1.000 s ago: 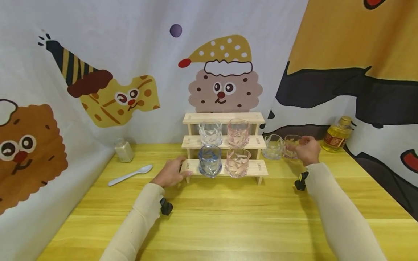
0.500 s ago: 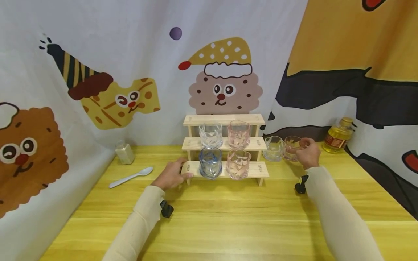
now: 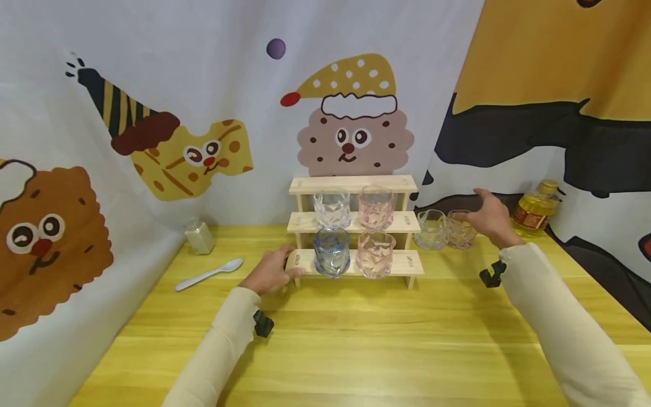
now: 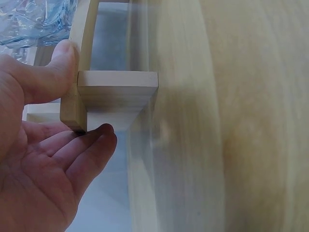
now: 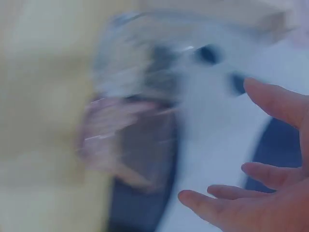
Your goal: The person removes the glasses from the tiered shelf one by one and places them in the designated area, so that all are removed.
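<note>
I have the left hand (image 3: 272,272) pinching the left end of the pale wooden three-tier rack (image 3: 353,183), thumb above the lowest step, fingers below; the rack sits just to that hand's right, long axis running crosswise toward the right hand's side, steps climbing away from both hands. I read the right hand (image 3: 490,217) as wide, fingers spread, just beside but apart from the pink-tinted faceted see-through tumbler (image 3: 461,233), which stands mouth up on the yellow wood-grain table (image 3: 366,339). Both forearms, in cream sleeves (image 3: 213,345), reach forward, slanting inward.
</note>
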